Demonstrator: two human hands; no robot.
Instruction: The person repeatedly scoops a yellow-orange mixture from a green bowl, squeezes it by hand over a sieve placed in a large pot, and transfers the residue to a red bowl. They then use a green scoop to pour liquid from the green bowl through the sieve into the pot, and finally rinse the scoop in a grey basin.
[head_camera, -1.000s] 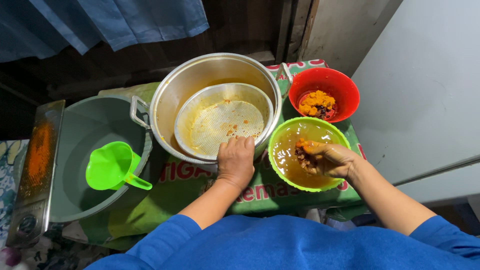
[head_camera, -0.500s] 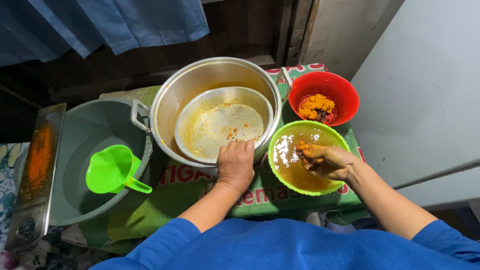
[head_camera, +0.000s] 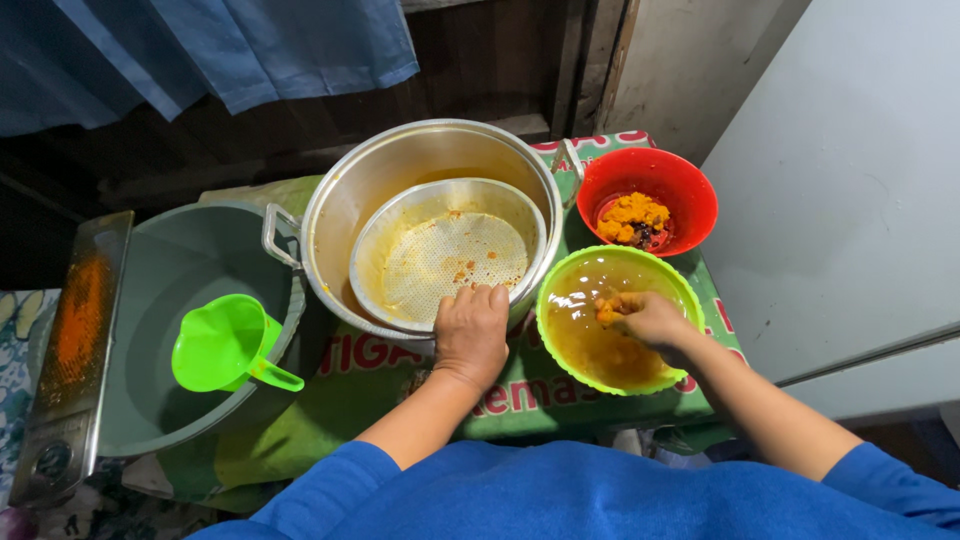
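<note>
Fingertips (head_camera: 612, 308) hidden in orange pulp.

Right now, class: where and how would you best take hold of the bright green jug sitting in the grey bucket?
Probably grip the green jug by its handle, which sticks out to the lower right, reaching down from above on that side. The grey bucket wall hems in its other sides; the left hand is nearer.

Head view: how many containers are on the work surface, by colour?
Green: 2, the bowl under the right hand and the jug.
Red: 1, the bowl.
Metal: 2, the pot and the strainer touched by the left hand.
Grey: 1, the basin.
Total: 6.
</note>
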